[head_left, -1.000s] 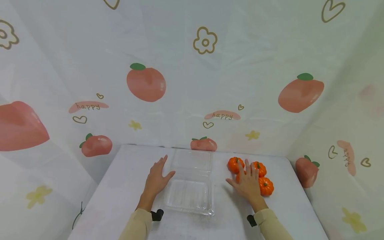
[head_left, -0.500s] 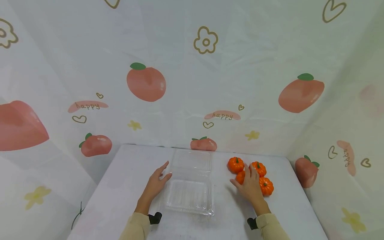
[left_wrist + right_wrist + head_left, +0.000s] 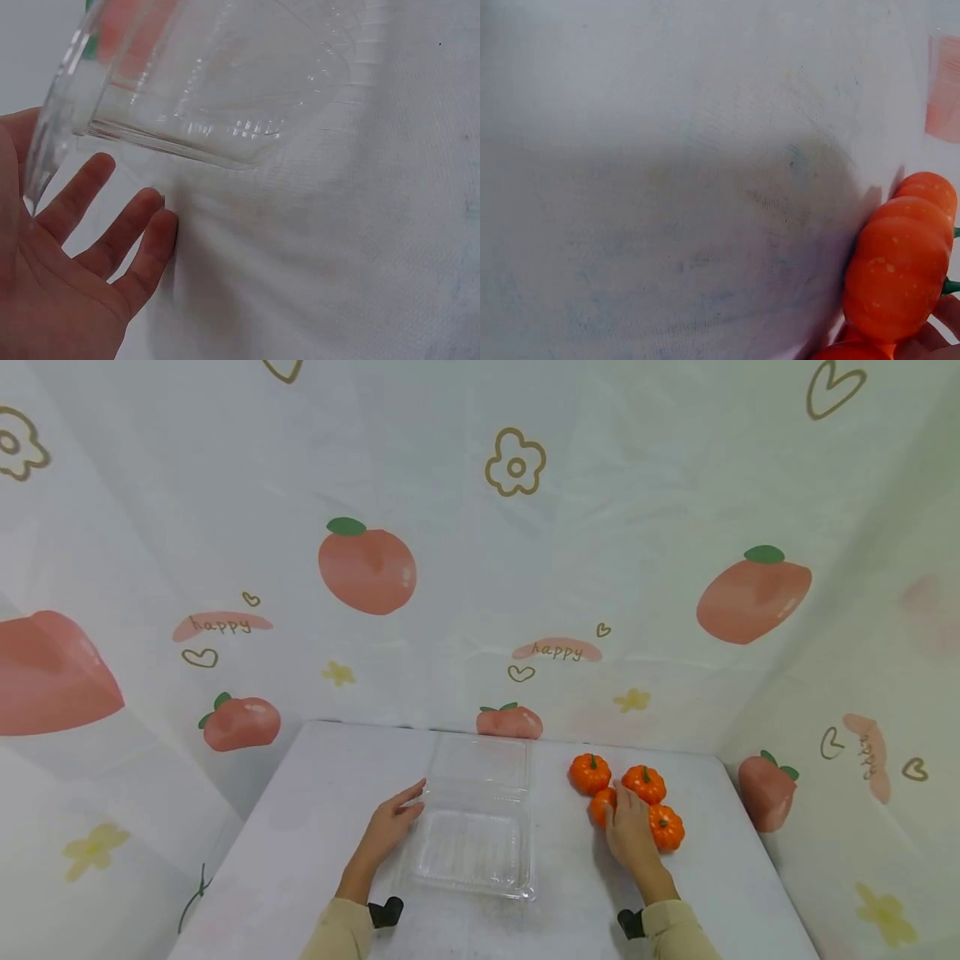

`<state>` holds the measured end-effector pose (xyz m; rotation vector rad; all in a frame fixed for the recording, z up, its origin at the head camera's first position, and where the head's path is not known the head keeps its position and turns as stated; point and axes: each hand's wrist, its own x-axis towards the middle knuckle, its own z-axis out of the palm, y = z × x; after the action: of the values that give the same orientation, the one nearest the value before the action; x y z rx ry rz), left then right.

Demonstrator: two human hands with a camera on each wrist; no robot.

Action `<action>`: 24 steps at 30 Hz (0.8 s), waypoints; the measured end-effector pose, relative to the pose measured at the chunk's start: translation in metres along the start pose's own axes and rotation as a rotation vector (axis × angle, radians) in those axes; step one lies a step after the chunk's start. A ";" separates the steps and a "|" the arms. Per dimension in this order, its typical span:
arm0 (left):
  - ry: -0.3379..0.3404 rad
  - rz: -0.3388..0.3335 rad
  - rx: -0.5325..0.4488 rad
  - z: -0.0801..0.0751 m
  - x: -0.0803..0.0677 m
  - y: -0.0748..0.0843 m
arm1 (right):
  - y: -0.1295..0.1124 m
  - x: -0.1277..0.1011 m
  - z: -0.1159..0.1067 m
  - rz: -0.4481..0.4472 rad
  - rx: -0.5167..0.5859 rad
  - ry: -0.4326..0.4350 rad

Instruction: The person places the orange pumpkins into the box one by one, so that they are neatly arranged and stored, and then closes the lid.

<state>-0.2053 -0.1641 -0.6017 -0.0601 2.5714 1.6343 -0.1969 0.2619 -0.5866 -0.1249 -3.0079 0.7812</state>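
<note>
A clear plastic clamshell box (image 3: pixel 468 852) lies with its lid (image 3: pixel 480 762) folded back on the table. At the box's left side, near the hinge, is my left hand (image 3: pixel 387 828). The left wrist view shows its fingers (image 3: pixel 139 240) loosely bent beside the clear wall (image 3: pixel 180 142), not gripping it. On the right, several small orange pumpkins with green stems sit in a cluster. My right hand (image 3: pixel 630 835) curls its thumb and fingers round the front-left pumpkin (image 3: pixel 602 807). In the right wrist view its fingers (image 3: pixel 949 315) meet a pumpkin (image 3: pixel 896 270) near the stem.
Other pumpkins stand close round the right hand: one behind left (image 3: pixel 589 774), one behind (image 3: pixel 644 785), one at right (image 3: pixel 665 828). The white table (image 3: pixel 277 860) ends at a fruit-printed curtain (image 3: pixel 450 677) on the back and sides.
The right hand has come down and drawn its spread fingers in round the front-left pumpkin. The left hand's fingers have moved closer together and toward the box's edge. Box and pumpkins stay put.
</note>
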 end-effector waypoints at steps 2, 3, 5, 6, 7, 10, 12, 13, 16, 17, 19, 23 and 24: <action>0.000 -0.006 -0.007 0.000 0.000 -0.001 | 0.001 0.001 0.000 -0.022 -0.017 0.021; 0.001 -0.009 -0.011 0.000 0.000 -0.002 | 0.002 0.001 0.001 -0.036 -0.022 0.035; -0.001 -0.008 -0.017 0.001 0.000 -0.002 | 0.003 0.000 0.001 -0.051 -0.029 0.056; -0.002 -0.006 -0.021 0.001 0.000 -0.002 | 0.004 0.000 0.001 -0.055 -0.025 0.067; -0.003 -0.001 -0.023 0.001 0.000 -0.002 | 0.004 0.000 0.001 -0.056 -0.016 0.074; -0.004 0.006 -0.036 0.001 -0.001 -0.002 | 0.004 -0.001 -0.001 -0.024 0.021 0.066; 0.002 0.005 -0.038 0.001 -0.002 -0.002 | 0.004 -0.001 -0.002 -0.001 0.037 0.056; 0.005 0.001 -0.041 0.001 -0.002 -0.002 | 0.003 -0.001 -0.003 0.009 0.036 0.051; 0.011 -0.019 -0.049 0.001 -0.002 -0.002 | 0.004 0.000 -0.005 0.016 0.026 0.050; 0.012 -0.025 -0.045 0.001 -0.002 -0.002 | 0.004 0.000 -0.005 0.014 0.023 0.054; 0.009 -0.031 -0.042 0.001 -0.002 -0.003 | 0.003 0.000 -0.005 0.009 0.021 0.063; 0.002 -0.061 -0.071 0.000 -0.002 -0.005 | 0.003 -0.002 -0.004 0.018 0.054 0.068; -0.002 -0.067 -0.087 0.000 -0.002 -0.006 | 0.003 -0.002 -0.004 0.022 0.066 0.066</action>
<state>-0.2025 -0.1665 -0.6067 -0.1490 2.4676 1.7199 -0.1943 0.2660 -0.5844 -0.1782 -2.9199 0.8590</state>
